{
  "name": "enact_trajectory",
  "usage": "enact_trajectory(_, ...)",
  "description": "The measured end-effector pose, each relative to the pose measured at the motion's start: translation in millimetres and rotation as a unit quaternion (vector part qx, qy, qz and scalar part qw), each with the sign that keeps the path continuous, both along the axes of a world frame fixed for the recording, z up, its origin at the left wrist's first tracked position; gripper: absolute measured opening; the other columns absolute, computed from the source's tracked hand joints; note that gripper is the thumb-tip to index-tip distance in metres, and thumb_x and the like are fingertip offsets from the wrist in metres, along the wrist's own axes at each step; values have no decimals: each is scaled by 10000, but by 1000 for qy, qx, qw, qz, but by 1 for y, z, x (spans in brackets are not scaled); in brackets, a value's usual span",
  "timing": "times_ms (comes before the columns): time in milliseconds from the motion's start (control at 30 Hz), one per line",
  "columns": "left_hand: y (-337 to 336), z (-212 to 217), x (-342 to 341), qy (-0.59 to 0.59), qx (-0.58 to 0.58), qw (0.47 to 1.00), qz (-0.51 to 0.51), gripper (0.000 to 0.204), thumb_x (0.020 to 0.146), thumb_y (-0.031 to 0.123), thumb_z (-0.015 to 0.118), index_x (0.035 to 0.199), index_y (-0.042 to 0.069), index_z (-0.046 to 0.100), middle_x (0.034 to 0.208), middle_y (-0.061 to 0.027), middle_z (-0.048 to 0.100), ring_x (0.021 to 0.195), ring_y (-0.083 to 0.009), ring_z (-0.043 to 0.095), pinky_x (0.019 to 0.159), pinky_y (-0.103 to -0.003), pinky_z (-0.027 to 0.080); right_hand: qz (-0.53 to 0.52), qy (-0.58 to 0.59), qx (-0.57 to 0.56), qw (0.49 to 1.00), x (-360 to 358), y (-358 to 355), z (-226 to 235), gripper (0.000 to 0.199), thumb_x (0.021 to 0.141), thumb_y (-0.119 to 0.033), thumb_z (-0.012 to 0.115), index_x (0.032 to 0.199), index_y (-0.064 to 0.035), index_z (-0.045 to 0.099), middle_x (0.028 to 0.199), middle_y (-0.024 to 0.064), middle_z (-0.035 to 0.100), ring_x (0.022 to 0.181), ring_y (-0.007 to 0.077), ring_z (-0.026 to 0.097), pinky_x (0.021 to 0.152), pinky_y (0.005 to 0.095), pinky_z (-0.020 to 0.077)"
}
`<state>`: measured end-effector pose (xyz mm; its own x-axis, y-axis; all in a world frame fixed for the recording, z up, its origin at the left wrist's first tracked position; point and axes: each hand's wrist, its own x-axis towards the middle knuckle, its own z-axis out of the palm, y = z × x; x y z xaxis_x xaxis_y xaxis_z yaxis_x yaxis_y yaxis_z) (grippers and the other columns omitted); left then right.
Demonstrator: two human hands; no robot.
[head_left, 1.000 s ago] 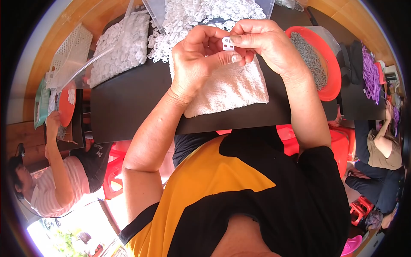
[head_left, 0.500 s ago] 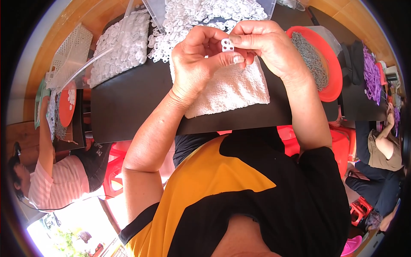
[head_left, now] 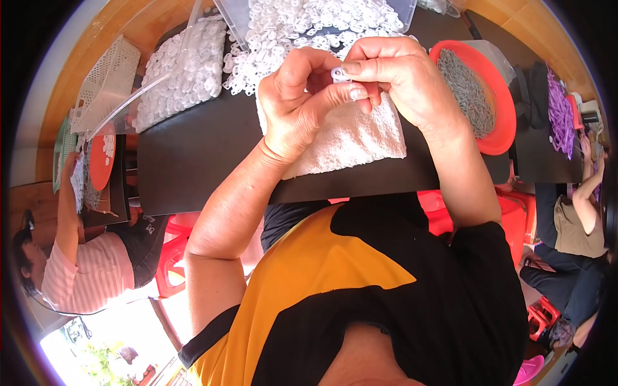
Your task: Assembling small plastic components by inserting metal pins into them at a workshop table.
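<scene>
The small white plastic piece [head_left: 339, 74] was mostly covered by the fingers [head_left: 360, 66] of the right hand [head_left: 402, 80] and the thumb of the left hand [head_left: 302, 103], so its shape could not be told. The white towel [head_left: 351, 141] was partly hidden behind both hands. The heap of white plastic parts [head_left: 309, 26] ran off the top edge. The grey bits in the red bowl [head_left: 499, 138] were too small to make out. The co-worker at the right [head_left: 579, 225] was cut off by the rim.
</scene>
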<state>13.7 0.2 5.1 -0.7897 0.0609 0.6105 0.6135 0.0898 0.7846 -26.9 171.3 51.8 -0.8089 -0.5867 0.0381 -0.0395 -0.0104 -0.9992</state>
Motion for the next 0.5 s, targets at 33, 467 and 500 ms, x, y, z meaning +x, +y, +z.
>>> enact_trajectory(33,1,1,1,9,-2,1000,5,274,781,43,776,964,7,576,791,-54,676,730,-102,671,634,-218,545,0,0,0,1000,2,-1,0,196,855,-165,621,729,-15,630,611,15,577,497,84,531,490,207,404)
enact_trajectory(467,-4,2,0,49,-74,995,55,284,743,88,815,902,21,589,746,-27,653,655,-58,591,585,-202,487,16,-56,-39,998,0,-1,-10,208,869,-186,619,745,-20,633,639,14,589,517,82,541,491,209,381)
enact_trajectory(500,-4,1,0,47,-75,995,54,284,743,88,815,902,21,589,746,-27,653,655,-58,591,585,-202,487,29,-65,-47,996,-2,0,-13,206,872,-184,617,750,-19,633,642,15,591,518,83,543,490,209,380)
